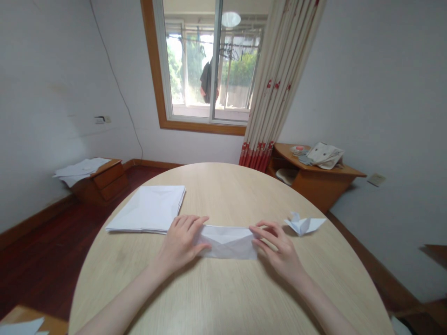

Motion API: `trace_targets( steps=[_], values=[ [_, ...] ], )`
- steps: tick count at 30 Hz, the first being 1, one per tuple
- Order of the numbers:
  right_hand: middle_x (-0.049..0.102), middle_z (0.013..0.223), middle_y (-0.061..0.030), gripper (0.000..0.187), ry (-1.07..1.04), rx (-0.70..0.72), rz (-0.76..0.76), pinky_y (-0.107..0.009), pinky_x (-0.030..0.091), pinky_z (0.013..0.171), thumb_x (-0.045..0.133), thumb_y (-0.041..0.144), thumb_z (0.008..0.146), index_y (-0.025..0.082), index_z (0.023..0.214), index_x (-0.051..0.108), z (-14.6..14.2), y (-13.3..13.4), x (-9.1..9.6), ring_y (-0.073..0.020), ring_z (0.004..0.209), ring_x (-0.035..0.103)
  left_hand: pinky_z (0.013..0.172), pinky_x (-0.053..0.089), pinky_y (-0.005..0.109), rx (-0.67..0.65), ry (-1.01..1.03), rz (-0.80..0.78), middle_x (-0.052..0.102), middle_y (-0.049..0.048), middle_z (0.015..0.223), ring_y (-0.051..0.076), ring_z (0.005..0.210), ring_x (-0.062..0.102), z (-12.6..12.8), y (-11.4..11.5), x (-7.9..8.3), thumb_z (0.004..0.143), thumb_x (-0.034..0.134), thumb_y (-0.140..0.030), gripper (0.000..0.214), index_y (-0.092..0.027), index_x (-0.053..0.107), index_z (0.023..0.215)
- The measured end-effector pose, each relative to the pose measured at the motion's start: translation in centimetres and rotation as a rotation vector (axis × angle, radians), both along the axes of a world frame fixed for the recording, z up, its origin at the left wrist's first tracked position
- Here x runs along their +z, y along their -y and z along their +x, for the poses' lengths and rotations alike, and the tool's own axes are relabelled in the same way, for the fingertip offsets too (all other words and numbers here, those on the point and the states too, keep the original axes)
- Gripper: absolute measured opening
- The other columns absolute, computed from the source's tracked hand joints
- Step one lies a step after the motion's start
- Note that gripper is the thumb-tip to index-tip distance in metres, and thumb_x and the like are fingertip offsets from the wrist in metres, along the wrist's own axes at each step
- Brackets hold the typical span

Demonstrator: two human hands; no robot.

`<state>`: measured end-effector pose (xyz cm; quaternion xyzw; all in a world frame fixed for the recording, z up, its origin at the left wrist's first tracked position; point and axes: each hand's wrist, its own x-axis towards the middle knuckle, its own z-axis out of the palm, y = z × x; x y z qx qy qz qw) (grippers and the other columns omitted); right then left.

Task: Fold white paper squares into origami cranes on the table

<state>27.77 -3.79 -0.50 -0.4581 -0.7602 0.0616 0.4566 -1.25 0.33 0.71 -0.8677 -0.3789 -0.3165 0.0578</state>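
A white sheet of paper [228,249], folded into a long narrow strip with creases across it, lies on the table between my hands. My left hand [183,237] grips its left end, thumb at the lower part and fingers over the top edge. At the opposite end my right hand [278,246] holds the strip between thumb and fingertips. Beyond my right hand stands a small folded white paper crane [305,225]. A stack of white paper [148,209] lies just past my left hand, with its corner close to the fingers.
The round wooden table [223,298] fills the foreground. A low drawer cabinet [108,184] with papers on it is at the left wall. To the right, a corner desk [314,181] carries a cloth bag [324,155]. A curtain [275,83] hangs by the window [213,70].
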Motion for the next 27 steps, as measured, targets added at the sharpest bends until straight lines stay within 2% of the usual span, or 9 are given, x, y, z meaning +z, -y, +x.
trace_targets(
  steps=[6,11,17,22,27],
  values=[
    [0.059,0.109,-0.0081,0.025,0.005,0.036,0.051,-0.035,0.055,0.076,0.054,0.025,0.092,0.030,0.111,0.069,-0.4,0.4,0.2,-0.0205,0.091,0.063,0.085,0.039,0.036,-0.073,0.001,0.093,0.064,0.0089,0.109,0.024,0.097,0.059,0.1,0.7,0.5,0.091,0.057,-0.040,0.032,-0.019,0.052,0.113],
    [0.060,0.112,-0.0088,0.027,0.042,0.037,0.033,-0.037,0.055,0.080,0.054,0.028,0.092,0.031,0.115,0.068,-0.5,0.7,0.4,-0.0220,0.095,0.063,0.088,0.038,0.037,-0.083,-0.018,0.086,0.065,0.0090,0.109,0.024,0.099,0.060,0.4,1.2,0.9,0.090,0.057,-0.043,0.030,-0.019,0.051,0.108],
    [0.061,0.116,-0.0105,0.031,0.152,0.068,0.083,-0.037,0.055,0.083,0.050,0.023,0.093,0.030,0.120,0.064,-0.5,1.1,0.4,-0.0231,0.104,0.061,0.088,0.039,0.037,-0.083,-0.002,0.054,0.065,0.0089,0.108,0.023,0.097,0.061,0.5,1.5,0.9,0.086,0.062,-0.043,0.029,-0.019,0.050,0.097],
    [0.061,0.116,-0.0114,0.037,0.230,0.090,0.187,-0.037,0.056,0.082,0.051,0.017,0.092,0.029,0.126,0.059,-0.5,1.1,0.5,-0.0226,0.104,0.062,0.087,0.038,0.038,-0.102,-0.032,0.096,0.065,0.0098,0.110,0.023,0.097,0.061,0.6,1.7,1.2,0.088,0.059,-0.036,0.019,-0.019,0.052,0.087],
    [0.062,0.115,-0.0123,0.039,0.251,0.090,0.238,-0.036,0.057,0.081,0.053,0.014,0.091,0.026,0.128,0.056,-0.5,1.1,0.5,-0.0225,0.104,0.062,0.084,0.038,0.038,-0.151,-0.037,0.142,0.064,0.0092,0.113,0.022,0.092,0.061,0.7,1.7,1.4,0.089,0.057,-0.026,0.008,-0.018,0.057,0.088]
  ],
)
